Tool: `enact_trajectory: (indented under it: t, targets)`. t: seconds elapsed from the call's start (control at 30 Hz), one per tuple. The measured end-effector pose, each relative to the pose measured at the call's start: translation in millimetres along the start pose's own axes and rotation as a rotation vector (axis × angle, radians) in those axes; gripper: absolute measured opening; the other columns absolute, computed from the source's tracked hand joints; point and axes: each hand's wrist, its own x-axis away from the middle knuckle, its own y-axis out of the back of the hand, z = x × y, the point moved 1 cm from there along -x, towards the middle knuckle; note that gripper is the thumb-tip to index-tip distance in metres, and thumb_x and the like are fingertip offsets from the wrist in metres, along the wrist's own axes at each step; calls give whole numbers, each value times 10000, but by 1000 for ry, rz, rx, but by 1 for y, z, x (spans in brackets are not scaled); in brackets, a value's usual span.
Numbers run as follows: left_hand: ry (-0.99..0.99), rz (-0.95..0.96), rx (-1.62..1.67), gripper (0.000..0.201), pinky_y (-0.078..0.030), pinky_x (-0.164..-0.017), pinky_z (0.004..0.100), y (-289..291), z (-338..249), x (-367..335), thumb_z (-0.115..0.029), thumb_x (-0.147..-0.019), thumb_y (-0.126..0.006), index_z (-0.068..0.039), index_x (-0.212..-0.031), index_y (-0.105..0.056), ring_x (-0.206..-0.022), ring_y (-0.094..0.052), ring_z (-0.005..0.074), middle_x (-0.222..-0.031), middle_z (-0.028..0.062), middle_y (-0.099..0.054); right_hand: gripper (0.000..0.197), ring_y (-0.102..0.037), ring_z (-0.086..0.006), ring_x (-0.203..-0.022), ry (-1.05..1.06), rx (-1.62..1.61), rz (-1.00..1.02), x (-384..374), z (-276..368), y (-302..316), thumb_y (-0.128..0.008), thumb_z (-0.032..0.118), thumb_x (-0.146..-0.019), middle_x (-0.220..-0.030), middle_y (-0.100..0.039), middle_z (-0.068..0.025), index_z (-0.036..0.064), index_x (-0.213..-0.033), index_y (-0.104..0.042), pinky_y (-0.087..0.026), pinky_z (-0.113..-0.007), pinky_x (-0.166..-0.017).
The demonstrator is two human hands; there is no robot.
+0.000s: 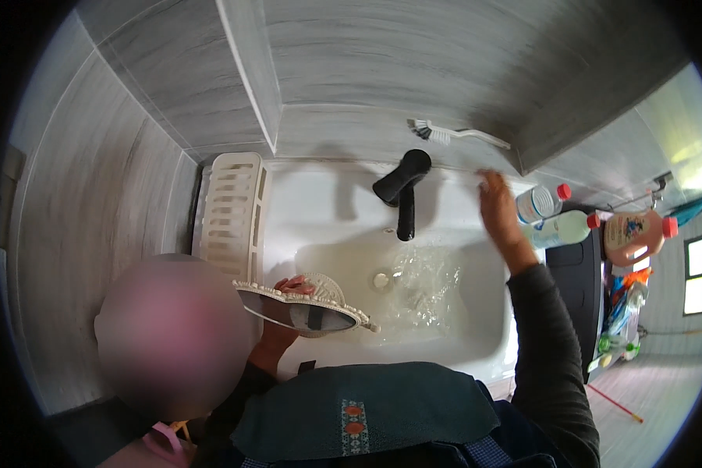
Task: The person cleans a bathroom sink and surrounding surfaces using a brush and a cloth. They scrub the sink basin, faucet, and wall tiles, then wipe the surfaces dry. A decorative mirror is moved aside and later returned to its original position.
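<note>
My left hand (292, 286) is closed around a hand mirror (320, 315) with an ornate cream frame, tilted over the left part of the white sink (476, 312). Part of the hand is hidden behind the mirror. Rippling water (425, 285) lies in the basin below the black faucet (403, 183). Above the sink's right rim my right hand (498, 209) reaches toward the back wall, fingers stretched out, with nothing seen in it. Close beside it are a clear bottle with a red cap (537, 204) and a pale green bottle (560, 229).
A white brush (460, 135) lies on the back ledge. The slotted cream rack (234, 210) stands along the sink's left side. At the right, a large pinkish jug (632, 235) stands beyond a dark cabinet (569, 273). A person (175, 335), blurred, is close at my left.
</note>
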Motion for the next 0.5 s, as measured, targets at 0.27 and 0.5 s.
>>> enact_trajectory:
  t: [0.27, 0.5]
  targets:
    - [37, 54, -3, 395, -382, -974, 410, 11, -12, -8, -156, -682, -761, -120, -1046, -611, -1119, -558, 258, -1063, 15, -642, 406, -438, -348, -1210, -376, 528, 303, -79, -92, -42, -462, 127, -887, -1289, -481, -179, 45, -1284, -464, -382, -460, -978]
    - [41, 8, 62, 451, -395, -959, 400, 8, -7, -10, -142, -632, -809, -116, -1027, -593, -1088, -578, 248, -1047, 19, -639, 248, -550, -372, -1039, -176, 505, 406, -80, -59, -23, -531, 229, -887, -1097, -588, -186, 70, -1076, -515, -462, -479, -816]
